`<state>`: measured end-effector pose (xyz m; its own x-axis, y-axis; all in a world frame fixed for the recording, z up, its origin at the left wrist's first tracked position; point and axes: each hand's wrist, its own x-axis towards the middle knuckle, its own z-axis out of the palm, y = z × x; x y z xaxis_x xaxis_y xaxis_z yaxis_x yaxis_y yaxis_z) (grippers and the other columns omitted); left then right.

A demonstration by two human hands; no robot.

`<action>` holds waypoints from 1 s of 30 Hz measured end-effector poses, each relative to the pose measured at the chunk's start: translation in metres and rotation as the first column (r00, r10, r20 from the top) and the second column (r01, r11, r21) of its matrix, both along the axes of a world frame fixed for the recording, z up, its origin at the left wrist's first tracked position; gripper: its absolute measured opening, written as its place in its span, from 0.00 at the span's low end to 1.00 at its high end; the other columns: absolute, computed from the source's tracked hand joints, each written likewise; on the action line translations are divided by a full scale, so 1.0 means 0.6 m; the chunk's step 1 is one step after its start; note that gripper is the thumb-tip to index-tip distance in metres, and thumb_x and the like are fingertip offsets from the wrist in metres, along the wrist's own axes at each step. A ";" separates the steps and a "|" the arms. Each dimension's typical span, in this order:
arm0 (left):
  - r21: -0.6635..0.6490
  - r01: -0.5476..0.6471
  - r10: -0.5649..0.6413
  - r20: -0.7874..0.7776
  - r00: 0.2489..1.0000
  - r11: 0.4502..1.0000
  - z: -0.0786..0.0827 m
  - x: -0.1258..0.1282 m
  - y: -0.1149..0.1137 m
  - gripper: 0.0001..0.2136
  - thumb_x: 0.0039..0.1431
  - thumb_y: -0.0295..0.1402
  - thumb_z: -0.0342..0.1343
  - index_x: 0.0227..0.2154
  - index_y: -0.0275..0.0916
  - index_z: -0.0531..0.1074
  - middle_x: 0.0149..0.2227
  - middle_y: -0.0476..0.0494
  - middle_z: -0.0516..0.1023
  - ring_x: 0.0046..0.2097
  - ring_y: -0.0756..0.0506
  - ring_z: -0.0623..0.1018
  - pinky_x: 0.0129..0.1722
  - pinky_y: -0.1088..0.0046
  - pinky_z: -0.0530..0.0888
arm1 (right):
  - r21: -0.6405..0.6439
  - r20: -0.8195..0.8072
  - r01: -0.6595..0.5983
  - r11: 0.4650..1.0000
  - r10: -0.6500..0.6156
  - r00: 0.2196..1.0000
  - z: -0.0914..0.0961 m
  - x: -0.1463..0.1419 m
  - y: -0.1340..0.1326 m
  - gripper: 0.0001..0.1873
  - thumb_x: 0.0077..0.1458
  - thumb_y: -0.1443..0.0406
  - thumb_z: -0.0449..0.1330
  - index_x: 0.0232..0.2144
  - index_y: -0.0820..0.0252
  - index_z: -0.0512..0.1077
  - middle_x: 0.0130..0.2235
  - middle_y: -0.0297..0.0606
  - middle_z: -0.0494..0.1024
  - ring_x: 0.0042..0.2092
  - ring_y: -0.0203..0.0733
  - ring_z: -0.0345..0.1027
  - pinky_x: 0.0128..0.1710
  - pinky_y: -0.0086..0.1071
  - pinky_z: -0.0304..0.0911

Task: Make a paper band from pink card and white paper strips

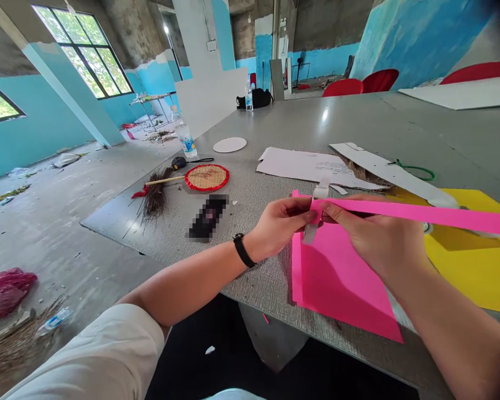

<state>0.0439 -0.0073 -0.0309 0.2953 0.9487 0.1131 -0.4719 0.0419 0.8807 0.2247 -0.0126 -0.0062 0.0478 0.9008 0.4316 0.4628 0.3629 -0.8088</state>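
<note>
At far left, a purple bag is seen on the floor. On the table, a bundle of dark twigs is met by the handle of a red-rimmed fan, behind which a bottle is stood. Right of these, a dark item is blurred past recognition.

At center, the near end of a pink strip is held where a grey strip is crossed, above a pink sheet laid near the table's edge. By the left hand, thumb and fingers are closed in a tight pinch at the crossing. By the right hand, the pink strip is pressed under the thumb just beside that pinch, its fingers curled beneath; how firmly it is gripped cannot be told. The strip's long free end is run out past the frame at right, over a yellow sheet.

The step in hand is judged to be the lining up of 2 strips. For the next move, the crossing would need to be kept pinched and the loose length controlled.
</note>
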 end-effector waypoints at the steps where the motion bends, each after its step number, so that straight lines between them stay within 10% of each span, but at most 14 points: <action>1: -0.022 0.004 -0.004 0.017 1.000 1.000 0.001 0.000 -0.001 0.23 0.46 0.40 0.82 0.42 0.34 0.84 0.41 0.41 0.85 0.41 0.47 0.83 0.48 0.67 0.77 | -0.022 -0.011 -0.010 1.000 0.009 1.000 0.002 0.002 0.000 0.21 0.57 0.42 0.69 0.31 0.52 0.83 0.35 0.40 0.83 0.40 0.51 0.79 0.39 0.41 0.70; 11: -0.119 0.030 -0.024 0.050 0.998 0.992 0.009 -0.003 -0.009 0.17 0.50 0.31 0.79 0.42 0.34 0.82 0.40 0.43 0.83 0.40 0.49 0.82 0.47 0.68 0.77 | -0.052 0.004 -0.022 0.998 0.022 1.000 -0.003 0.008 0.005 0.19 0.56 0.44 0.71 0.33 0.52 0.85 0.38 0.40 0.85 0.40 0.52 0.79 0.35 0.41 0.70; 18: -0.085 0.008 -0.012 -0.052 0.999 0.996 0.016 -0.007 -0.010 0.20 0.52 0.43 0.79 0.39 0.33 0.81 0.37 0.44 0.81 0.37 0.50 0.80 0.42 0.70 0.74 | 0.005 0.029 -0.034 0.999 0.033 0.999 -0.008 0.008 0.002 0.19 0.58 0.46 0.72 0.35 0.53 0.85 0.38 0.40 0.85 0.40 0.49 0.80 0.34 0.37 0.70; 30: -0.122 0.063 -0.050 0.104 0.993 0.990 0.019 -0.015 0.001 0.22 0.44 0.39 0.83 0.30 0.34 0.76 0.30 0.49 0.79 0.34 0.52 0.77 0.43 0.71 0.72 | -0.228 -0.373 -0.314 0.922 0.215 0.902 -0.017 0.012 0.012 0.28 0.53 0.43 0.77 0.46 0.56 0.85 0.42 0.44 0.86 0.45 0.52 0.83 0.48 0.47 0.81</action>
<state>0.0350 -0.0069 -0.0195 0.3419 0.9394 0.0263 -0.5517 0.1780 0.8148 0.2322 -0.0054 -0.0162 -0.1118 0.9799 0.1652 0.0650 0.1731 -0.9828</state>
